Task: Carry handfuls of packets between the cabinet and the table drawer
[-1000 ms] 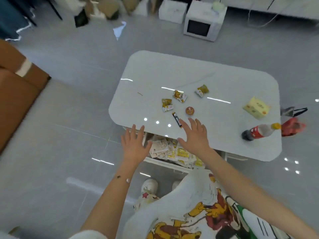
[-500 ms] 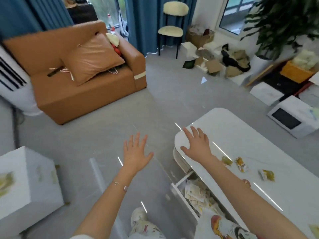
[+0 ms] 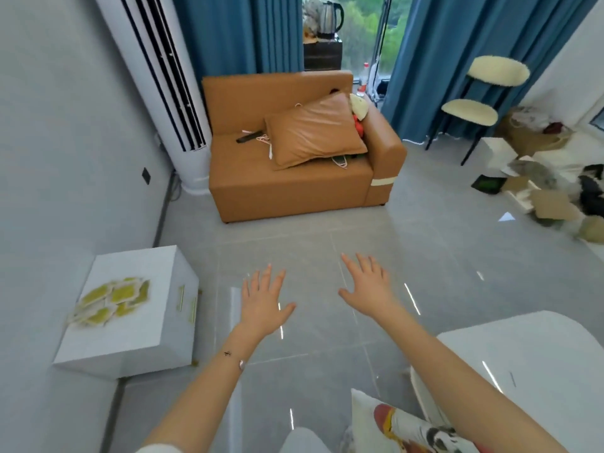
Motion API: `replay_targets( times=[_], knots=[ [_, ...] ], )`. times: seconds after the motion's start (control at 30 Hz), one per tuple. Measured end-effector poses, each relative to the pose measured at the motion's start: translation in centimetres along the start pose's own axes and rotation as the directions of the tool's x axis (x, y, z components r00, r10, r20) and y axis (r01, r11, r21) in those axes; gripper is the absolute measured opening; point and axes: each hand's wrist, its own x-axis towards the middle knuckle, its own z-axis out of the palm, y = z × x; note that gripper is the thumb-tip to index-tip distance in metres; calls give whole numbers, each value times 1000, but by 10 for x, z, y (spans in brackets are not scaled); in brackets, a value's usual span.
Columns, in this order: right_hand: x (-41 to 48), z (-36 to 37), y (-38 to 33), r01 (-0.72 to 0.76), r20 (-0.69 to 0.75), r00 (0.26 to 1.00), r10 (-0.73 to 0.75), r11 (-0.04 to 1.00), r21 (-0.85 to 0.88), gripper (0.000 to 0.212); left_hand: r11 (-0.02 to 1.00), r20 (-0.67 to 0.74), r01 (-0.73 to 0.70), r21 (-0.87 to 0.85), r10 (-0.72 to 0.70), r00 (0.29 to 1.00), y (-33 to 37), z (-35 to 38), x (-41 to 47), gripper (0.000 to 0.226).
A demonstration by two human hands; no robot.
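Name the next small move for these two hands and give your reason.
Probably swing the left hand down and left toward the white cabinet. Both it and the right hand hang open over bare floor, holding nothing, and the yellow packets on the cabinet top are the nearest loose things.

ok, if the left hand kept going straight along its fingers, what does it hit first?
Probably nothing near: the left hand points over bare floor toward the brown sofa, likely the first obstacle; depth unclear.
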Motion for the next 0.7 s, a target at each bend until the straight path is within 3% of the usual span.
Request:
replay_targets(
  times=[0.13,0.4,0.7],
  knots=[
    [57,-4,-36,120,42,992,-118,992,-33,80,991,4,131,-12,-131,991,-41,-12,30,81],
    [192,-13,-95,383,123,920,-373,921,-75,79,913,-36,399,-86,-403,915,-99,-28,97,80],
    [307,-23,-171,671,260,732,-630,732,-116,79,692,4,681,-239,-701,713,-136,-35,131,80]
  ],
)
